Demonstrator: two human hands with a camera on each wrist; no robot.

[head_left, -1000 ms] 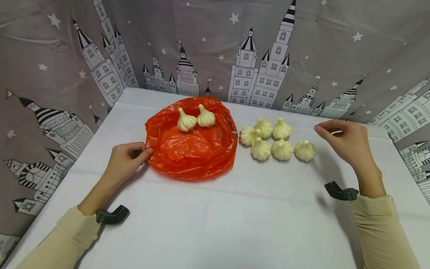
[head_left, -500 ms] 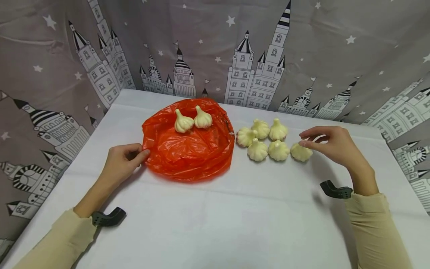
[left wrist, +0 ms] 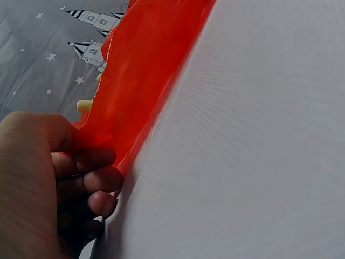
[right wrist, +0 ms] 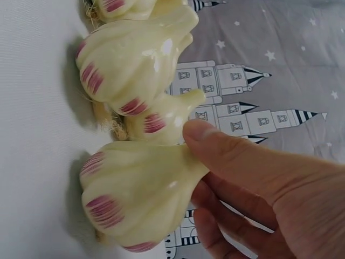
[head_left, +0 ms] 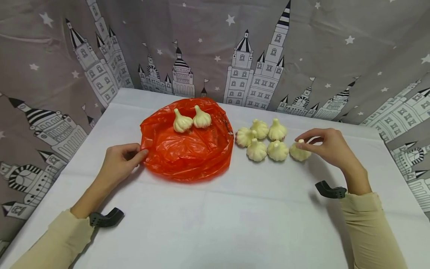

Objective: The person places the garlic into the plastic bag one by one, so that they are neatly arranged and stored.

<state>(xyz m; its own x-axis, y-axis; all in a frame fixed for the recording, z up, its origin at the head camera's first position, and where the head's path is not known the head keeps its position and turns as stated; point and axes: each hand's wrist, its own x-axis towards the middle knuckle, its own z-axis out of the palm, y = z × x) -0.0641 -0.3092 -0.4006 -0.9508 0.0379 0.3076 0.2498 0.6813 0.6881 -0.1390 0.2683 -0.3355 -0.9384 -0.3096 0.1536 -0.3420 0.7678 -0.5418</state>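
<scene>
My left hand point(head_left: 122, 162) pinches the left rim of a red plastic bag point(head_left: 183, 147), thumb and fingers on the film; the left wrist view shows the bag's side wall point(left wrist: 145, 70) rising from the fingertips. Two garlic bulbs point(head_left: 182, 122) lie in the bag toward its back. On the right, my right hand point(head_left: 329, 145) has thumb and fingers around the neck of the outermost garlic bulb point(head_left: 299, 152). In the right wrist view this bulb point(right wrist: 135, 194) shows purple streaks, and the thumb lies at its stem. The bulb rests on the table.
Several more garlic bulbs point(head_left: 256, 149) stand in a close group between the bag and my right hand. A white cloth point(head_left: 208, 224) covers the table. Behind it hangs a grey curtain point(head_left: 198, 22) printed with castles and stars.
My right hand has come left and down from beside the outermost bulb to its neck, its fingers closing there. The left hand keeps holding the bag rim. The head view has shifted slightly.
</scene>
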